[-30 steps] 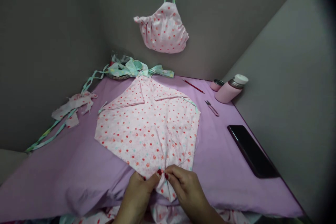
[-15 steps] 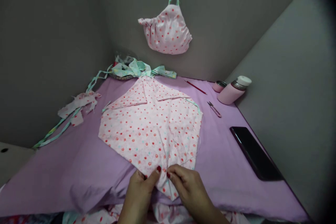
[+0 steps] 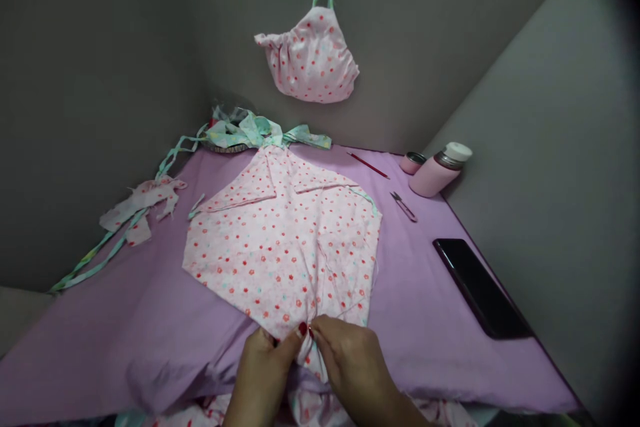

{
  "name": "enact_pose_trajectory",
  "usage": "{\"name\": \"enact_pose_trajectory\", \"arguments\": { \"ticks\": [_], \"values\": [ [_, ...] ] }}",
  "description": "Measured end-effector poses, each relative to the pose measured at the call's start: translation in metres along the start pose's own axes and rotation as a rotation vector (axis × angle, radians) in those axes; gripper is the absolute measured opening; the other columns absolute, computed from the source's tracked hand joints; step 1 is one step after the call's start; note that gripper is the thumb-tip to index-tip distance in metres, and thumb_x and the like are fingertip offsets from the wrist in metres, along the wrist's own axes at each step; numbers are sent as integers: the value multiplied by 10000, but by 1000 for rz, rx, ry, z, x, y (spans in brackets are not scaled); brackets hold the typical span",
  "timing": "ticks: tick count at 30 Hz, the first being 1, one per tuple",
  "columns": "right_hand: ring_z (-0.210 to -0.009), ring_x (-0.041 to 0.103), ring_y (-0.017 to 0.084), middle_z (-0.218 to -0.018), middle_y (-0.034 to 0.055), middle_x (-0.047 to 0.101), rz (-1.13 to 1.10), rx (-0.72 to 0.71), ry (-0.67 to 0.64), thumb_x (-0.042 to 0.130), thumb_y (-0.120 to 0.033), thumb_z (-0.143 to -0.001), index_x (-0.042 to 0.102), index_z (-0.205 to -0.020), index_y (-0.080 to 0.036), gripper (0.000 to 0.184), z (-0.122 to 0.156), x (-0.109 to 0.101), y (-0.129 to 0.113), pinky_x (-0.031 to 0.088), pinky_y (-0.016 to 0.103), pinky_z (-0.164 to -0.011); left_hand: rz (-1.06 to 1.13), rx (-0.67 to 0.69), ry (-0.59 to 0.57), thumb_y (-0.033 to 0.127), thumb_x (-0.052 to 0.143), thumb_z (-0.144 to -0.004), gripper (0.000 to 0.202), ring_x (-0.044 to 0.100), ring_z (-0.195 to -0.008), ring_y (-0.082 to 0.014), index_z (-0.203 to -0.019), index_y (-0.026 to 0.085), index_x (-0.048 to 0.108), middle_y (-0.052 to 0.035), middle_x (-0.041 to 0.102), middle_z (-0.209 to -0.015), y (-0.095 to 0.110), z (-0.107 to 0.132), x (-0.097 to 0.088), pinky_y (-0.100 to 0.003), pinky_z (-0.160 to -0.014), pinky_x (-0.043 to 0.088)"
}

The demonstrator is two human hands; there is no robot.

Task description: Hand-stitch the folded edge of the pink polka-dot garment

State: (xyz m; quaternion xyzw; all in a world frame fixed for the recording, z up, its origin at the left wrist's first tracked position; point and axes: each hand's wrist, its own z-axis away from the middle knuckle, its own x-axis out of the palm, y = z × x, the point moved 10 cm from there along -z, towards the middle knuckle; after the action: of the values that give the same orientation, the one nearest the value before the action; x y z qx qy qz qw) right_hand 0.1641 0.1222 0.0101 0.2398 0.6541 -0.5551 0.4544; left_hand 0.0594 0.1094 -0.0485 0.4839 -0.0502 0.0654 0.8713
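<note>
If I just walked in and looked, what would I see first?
Probably the big pink flowered cloth spread across the middle of the purple table, with the left hand and right hand pinching its near edge together. Next, a small gathered pouch of the same print hanging on the grey wall above. A pink bottle and a black phone lie on the right.

We find open purple cloth [image 3: 100, 340] left of the floral fabric [image 3: 280, 247]. To the right, a phone [image 3: 480, 288], snips [image 3: 403, 206], pencil [image 3: 369, 165] and flask [image 3: 440, 169] obstruct passage.
</note>
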Motion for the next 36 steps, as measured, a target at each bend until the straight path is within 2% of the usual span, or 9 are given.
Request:
{"name": "enact_pose_trajectory", "arguments": {
  "ticks": [5,9,13,19,25,29,32,36],
  "values": [
    [-548,546,125,-649,29,593,-147,67,-27,285,-241,-903,534,-818,-164,274,8,4,7,319,202,-510,96,-29,-24,339,642,-713,275,630,-780,-239,-874,116,648,-103,705,-859,-7,-3,4,-320,-719,457],
    [-576,526,127,-670,30,578,-227,31,-3,282,-231,-895,543,-825,-166,278,12,1,6,333,202,-536,204,-80,-28,358,642,-714,322,628,-849,-242,-922,112,642,-103,706,-867,-12,-4,6,-321,-752,455],
    [-622,523,124,-708,24,580,-324,16,35,309,-219,-889,562,-857,-175,258,12,0,8,345,195,-565,207,-54,-51,324,644,-712,308,612,-903,-236,-931,108,647,-102,697,-930,-3,-2,9,-311,-786,444],
    [-624,511,117,-707,14,575,-439,21,52,344,-216,-883,578,-854,-184,238,12,0,12,353,187,-569,226,-47,-90,316,636,-713,322,625,-828,-224,-949,97,649,-103,704,-879,4,0,14,-292,-730,446],
    [-620,510,115,-696,12,573,-468,18,68,363,-217,-876,589,-842,-182,231,10,-1,14,356,183,-565,233,-79,-84,319,643,-712,327,617,-843,-223,-957,102,649,-111,697,-901,-1,-2,14,-282,-714,443],
    [-624,521,114,-697,8,578,-465,28,83,353,-222,-886,586,-855,-185,238,11,1,16,362,180,-568,251,-77,-110,317,635,-716,296,612,-723,-191,-925,109,659,-99,701,-858,-1,-1,17,-281,-693,441],
    [-643,531,117,-722,11,585,-431,10,95,336,-215,-890,578,-864,-188,245,11,3,13,370,181,-583,212,-67,-106,316,632,-710,274,591,-641,-171,-884,108,667,-85,702,-781,-2,-3,15,-271,-655,433],
    [-631,531,120,-704,16,577,-342,-29,116,312,-206,-891,562,-824,-177,260,9,1,6,366,187,-579,137,-28,-78,293,623,-705,226,596,-674,-185,-833,113,667,-78,700,-763,-2,-5,10,-272,-666,429]
  ]
}}
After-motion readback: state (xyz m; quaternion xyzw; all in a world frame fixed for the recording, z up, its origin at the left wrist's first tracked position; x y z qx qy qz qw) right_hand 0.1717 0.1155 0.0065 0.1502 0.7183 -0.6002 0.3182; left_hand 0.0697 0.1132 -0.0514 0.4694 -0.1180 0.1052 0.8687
